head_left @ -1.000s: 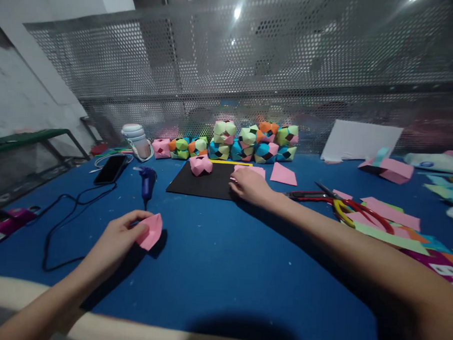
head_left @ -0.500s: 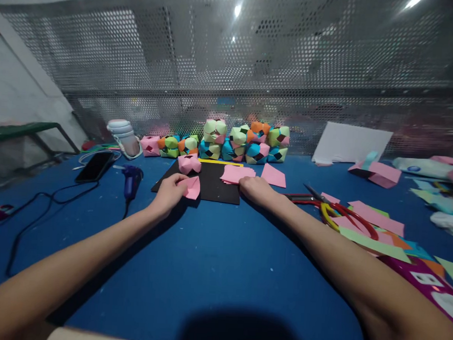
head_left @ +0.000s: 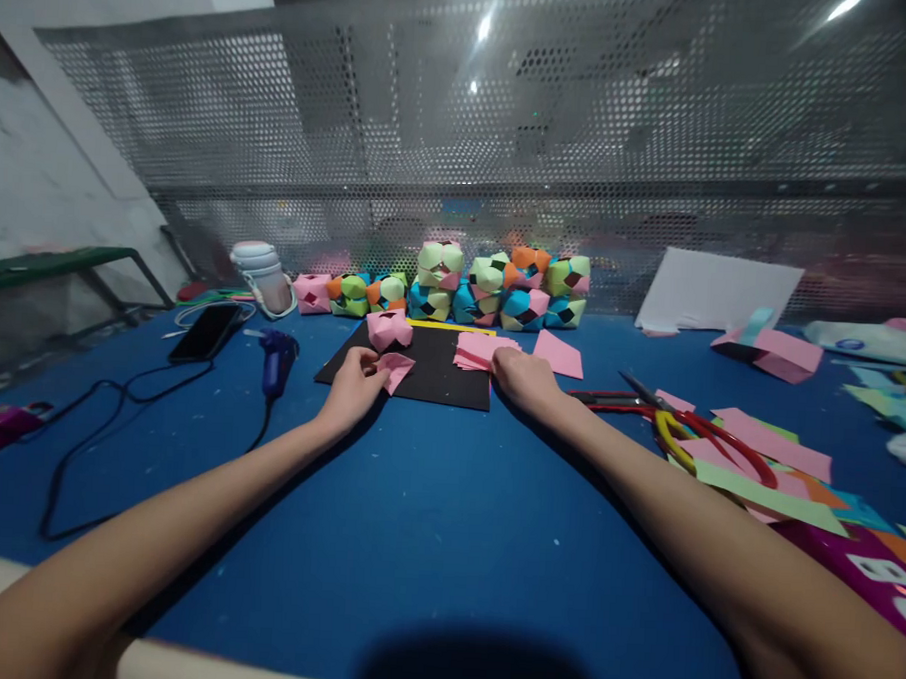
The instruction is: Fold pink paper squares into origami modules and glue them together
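Note:
My left hand (head_left: 352, 390) pinches a creased piece of pink paper (head_left: 398, 373) above the left part of a black board (head_left: 451, 381). A folded pink paper ball (head_left: 389, 329) sits just behind that hand, on the board's far left. My right hand (head_left: 527, 381) is closed at the right edge of a stack of pink paper sheets (head_left: 474, 348), its fingertips on the paper and partly hidden. Beside it, behind the wrist, lies another pink sheet (head_left: 559, 354).
Several folded paper balls (head_left: 439, 265) are lined up and stacked along the back. At left are a blue glue gun (head_left: 276, 362), a phone (head_left: 207, 333) and a bottle (head_left: 264, 276). Scissors (head_left: 671, 414) lie among paper scraps (head_left: 775, 444) at right. A mesh panel (head_left: 447, 129) stands behind.
The view has shifted slightly, moving everything a little right. The pink paper in my left hand has tilted. My right hand stays at the stack.

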A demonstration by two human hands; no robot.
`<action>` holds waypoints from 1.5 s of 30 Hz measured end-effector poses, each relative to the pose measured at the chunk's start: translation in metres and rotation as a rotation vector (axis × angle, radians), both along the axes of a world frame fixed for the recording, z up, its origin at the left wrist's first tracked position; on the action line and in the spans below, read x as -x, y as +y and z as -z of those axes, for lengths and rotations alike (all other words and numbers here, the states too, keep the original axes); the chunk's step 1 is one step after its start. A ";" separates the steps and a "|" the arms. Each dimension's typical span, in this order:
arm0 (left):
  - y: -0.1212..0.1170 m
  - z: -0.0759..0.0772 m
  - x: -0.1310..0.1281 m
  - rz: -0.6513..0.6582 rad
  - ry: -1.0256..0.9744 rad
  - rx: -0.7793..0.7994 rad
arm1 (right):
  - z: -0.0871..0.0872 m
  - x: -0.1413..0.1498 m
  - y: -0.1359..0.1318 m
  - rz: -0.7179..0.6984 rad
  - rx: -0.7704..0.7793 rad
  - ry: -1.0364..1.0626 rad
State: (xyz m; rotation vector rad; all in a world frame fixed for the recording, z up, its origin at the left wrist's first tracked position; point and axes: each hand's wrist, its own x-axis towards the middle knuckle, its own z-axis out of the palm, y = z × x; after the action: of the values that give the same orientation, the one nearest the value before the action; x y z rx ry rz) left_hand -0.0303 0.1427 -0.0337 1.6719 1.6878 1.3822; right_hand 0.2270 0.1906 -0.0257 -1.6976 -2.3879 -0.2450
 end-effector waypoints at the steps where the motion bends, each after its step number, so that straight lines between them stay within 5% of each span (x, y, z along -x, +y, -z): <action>1: 0.003 0.001 -0.002 0.002 0.019 -0.008 | 0.000 0.000 0.000 0.005 -0.015 0.029; 9: 0.023 0.003 -0.011 -0.006 0.115 -0.095 | -0.009 -0.002 -0.006 -0.028 -0.144 0.379; 14: 0.002 -0.009 -0.013 0.078 0.122 -0.300 | -0.014 0.003 -0.009 -0.114 -0.158 0.653; 18: -0.018 -0.017 -0.022 0.166 -0.065 -0.174 | -0.022 0.012 -0.019 -0.201 -0.136 0.813; 25: -0.024 -0.019 -0.022 0.223 -0.430 -0.072 | -0.047 0.025 -0.042 -0.470 0.357 1.310; 31: -0.033 -0.031 -0.024 0.322 -0.604 0.040 | -0.044 0.021 -0.043 -0.482 0.466 1.181; 36: -0.043 -0.035 -0.028 0.423 -0.488 0.057 | -0.039 0.015 -0.051 -0.421 0.480 1.014; 45: -0.037 -0.046 -0.014 -0.016 -0.210 -0.208 | -0.027 -0.006 -0.079 -0.231 0.645 0.797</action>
State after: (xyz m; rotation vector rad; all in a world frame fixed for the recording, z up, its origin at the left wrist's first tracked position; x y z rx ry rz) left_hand -0.0167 0.1059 0.0121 1.5564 1.4867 1.7257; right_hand 0.2330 0.1116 0.0009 -1.2957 -2.0658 1.1211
